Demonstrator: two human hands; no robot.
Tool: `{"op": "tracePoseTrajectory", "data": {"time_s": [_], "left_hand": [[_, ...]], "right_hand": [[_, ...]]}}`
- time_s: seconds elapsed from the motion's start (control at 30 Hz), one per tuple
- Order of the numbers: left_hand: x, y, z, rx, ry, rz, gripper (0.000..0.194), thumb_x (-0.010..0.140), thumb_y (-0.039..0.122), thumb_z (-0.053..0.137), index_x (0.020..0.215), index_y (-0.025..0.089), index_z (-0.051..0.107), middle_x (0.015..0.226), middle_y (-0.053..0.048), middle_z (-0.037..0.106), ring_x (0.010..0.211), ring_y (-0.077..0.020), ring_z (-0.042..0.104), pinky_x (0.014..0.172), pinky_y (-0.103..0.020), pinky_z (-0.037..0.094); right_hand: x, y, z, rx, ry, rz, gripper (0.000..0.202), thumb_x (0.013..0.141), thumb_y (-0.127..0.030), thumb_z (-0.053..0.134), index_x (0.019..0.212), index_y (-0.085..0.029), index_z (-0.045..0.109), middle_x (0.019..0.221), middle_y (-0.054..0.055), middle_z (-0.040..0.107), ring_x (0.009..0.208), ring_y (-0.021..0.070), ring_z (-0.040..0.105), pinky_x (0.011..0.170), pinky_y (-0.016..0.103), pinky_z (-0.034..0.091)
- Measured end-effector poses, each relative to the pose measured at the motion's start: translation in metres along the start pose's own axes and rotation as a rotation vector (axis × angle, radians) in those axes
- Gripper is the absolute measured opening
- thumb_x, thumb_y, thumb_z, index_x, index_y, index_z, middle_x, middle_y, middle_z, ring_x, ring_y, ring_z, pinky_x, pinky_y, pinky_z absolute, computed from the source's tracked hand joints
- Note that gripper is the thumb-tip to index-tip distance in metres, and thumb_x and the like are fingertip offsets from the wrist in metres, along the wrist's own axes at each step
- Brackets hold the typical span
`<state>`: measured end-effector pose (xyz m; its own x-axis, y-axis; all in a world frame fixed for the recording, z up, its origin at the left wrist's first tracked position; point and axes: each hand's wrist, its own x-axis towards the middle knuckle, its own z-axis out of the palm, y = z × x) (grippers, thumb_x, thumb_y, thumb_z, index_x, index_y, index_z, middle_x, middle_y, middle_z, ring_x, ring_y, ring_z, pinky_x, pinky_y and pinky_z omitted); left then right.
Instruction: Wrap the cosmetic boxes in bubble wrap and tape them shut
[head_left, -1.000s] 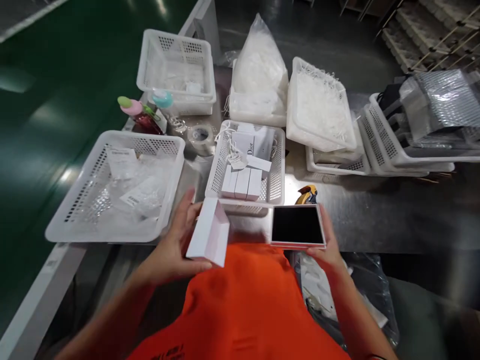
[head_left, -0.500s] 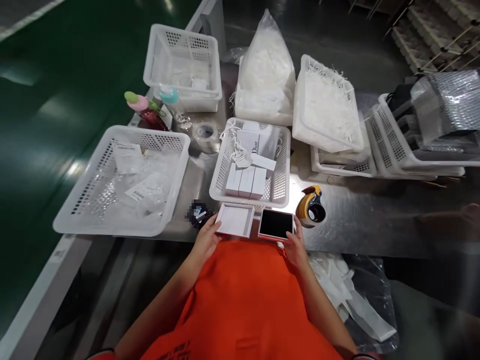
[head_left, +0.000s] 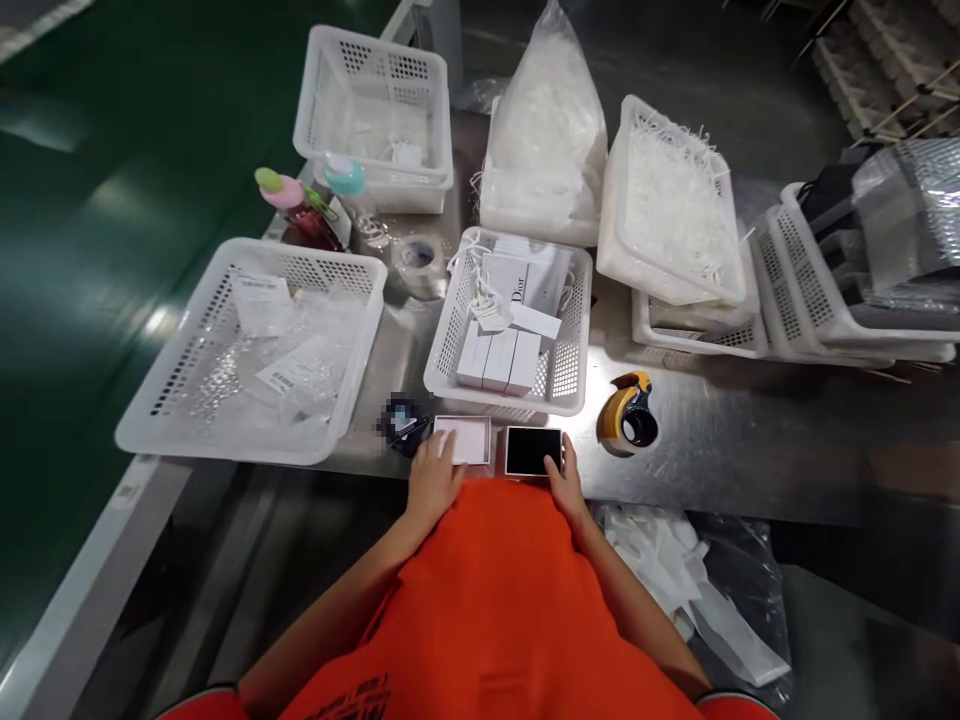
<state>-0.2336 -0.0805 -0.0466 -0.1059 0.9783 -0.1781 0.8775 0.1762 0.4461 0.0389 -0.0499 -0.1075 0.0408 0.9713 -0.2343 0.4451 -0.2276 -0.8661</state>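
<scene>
Handling two shallow box parts side by side seems to be the step in hand, both at the near edge of the worktop (head_left: 705, 435). The white box part (head_left: 471, 442) sits on the left, open side up, its pale interior showing. Just right of it, with a narrow gap between, lies the black-faced box part (head_left: 531, 452), its dark panel framed by a thin pale rim.

The left hand (head_left: 435, 488) is partly open, fingers loosely curled over the left side of the white part; whether they grip its wall or merely rest there, I cannot tell. The right hand (head_left: 567, 488) is closed around the right end of the black-faced part, thumb at the near corner and fingers along the side.

Any next move calls, I judge, for a firmer hold by the left and a light thumb on the right (that dark face looks easy to smudge). Room is tight: the basket (head_left: 566, 374) holding white boxes (head_left: 499, 360) stands just beyond, and a dark object (head_left: 406, 428), partly pixelated, lies just left of the white part. A yellow-and-black tape dispenser (head_left: 630, 412) stands to the right, apart from both hands.
</scene>
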Motion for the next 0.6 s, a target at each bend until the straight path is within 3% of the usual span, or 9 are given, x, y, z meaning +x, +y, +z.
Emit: {"op": "tracePoseTrajectory", "data": {"time_s": [0.13,0.2,0.27,0.37,0.43,0.6], "left_hand": [[0.027,0.028,0.003,0.134,-0.173,0.306,0.08,0.082,0.036,0.073,0.151,0.013,0.041,0.158,-0.024,0.044,0.149,-0.039,0.037,0.123,-0.06,0.026],[0.043,0.043,0.005,0.174,-0.227,0.358,0.099,0.075,0.045,0.08,0.155,0.011,0.034,0.16,-0.027,0.04,0.151,-0.0416,0.032,0.124,-0.065,0.015],[0.054,0.056,0.006,0.188,-0.281,0.399,0.107,0.071,0.05,0.083,0.156,0.009,0.032,0.158,-0.028,0.041,0.149,-0.0427,0.034,0.124,-0.066,0.012],[0.061,0.069,0.007,0.199,-0.361,0.445,0.104,0.07,0.048,0.085,0.155,0.013,0.036,0.157,-0.027,0.044,0.147,-0.042,0.038,0.123,-0.065,0.017],[0.062,0.073,0.008,0.198,-0.399,0.448,0.098,0.071,0.042,0.084,0.153,0.014,0.039,0.155,-0.025,0.047,0.147,-0.0409,0.038,0.123,-0.066,0.017],[0.062,0.071,0.012,0.155,-0.414,0.425,0.091,0.074,0.034,0.081,0.153,0.014,0.038,0.153,-0.021,0.05,0.146,-0.0369,0.04,0.125,-0.067,0.009]], "right_hand": [[0.0,-0.019,0.003,-0.381,0.05,-0.036,0.07,0.096,-0.047,0.048,0.154,-0.009,0.035,0.154,0.025,0.043,0.143,0.0356,0.042,0.114,0.056,0.039],[0.005,-0.038,-0.001,-0.619,0.038,-0.157,0.057,0.098,-0.038,0.048,0.148,-0.011,0.046,0.146,0.024,0.052,0.134,0.0349,0.049,0.108,0.053,0.043],[0.013,-0.06,-0.005,-0.829,-0.098,-0.313,0.037,0.099,-0.029,0.05,0.131,-0.017,0.063,0.13,0.018,0.064,0.12,0.0306,0.056,0.104,0.048,0.042],[0.028,-0.089,-0.006,-1.08,-0.408,-0.502,0.024,0.1,-0.021,0.05,0.105,-0.019,0.074,0.107,0.012,0.072,0.107,0.0256,0.06,0.103,0.044,0.038],[0.034,-0.101,-0.003,-1.189,-0.533,-0.531,0.026,0.101,-0.018,0.048,0.102,-0.017,0.075,0.103,0.013,0.072,0.104,0.025,0.06,0.102,0.042,0.037],[0.035,-0.114,0.011,-1.262,-0.59,-0.515,0.033,0.1,-0.013,0.042,0.111,-0.011,0.073,0.106,0.019,0.071,0.104,0.0284,0.062,0.096,0.044,0.039]]}}
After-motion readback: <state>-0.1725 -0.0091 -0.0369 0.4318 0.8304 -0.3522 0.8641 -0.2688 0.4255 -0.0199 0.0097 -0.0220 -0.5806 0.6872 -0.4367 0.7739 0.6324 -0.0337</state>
